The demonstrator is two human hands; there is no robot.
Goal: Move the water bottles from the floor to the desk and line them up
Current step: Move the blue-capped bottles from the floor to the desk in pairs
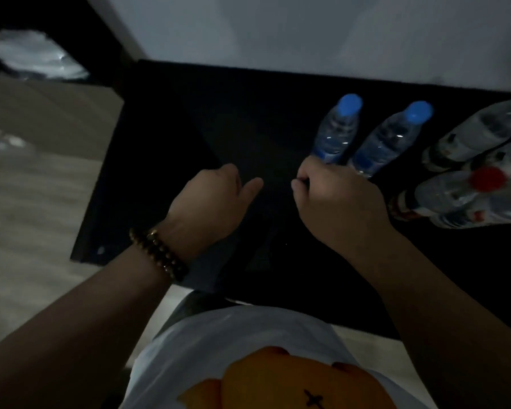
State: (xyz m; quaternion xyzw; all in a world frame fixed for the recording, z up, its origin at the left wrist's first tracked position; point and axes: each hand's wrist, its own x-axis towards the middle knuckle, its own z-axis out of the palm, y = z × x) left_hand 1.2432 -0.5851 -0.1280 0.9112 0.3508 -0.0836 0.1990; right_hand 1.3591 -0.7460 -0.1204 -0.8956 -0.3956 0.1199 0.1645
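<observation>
Left hand (216,196), 9 o'clock: fingers curled, holding nothing. Right hand (337,196), centre: fingers apparently gripping, in dim light, the base of a clear plastic blue-capped water bottle (337,131) standing on the black worktop (189,128). It stands just beside a second blue-capped bottle (387,140) at 2 o'clock, likely extending the row.

blue bottle caps (349,104), black desk (189,137)

On the desk (189,128), two upright bottles (335,134) stand left of other bottles (478,134).

Black desk (189,128): blue-capped bottles (337,131) standing, other bottles (478,134) right.
</observation>
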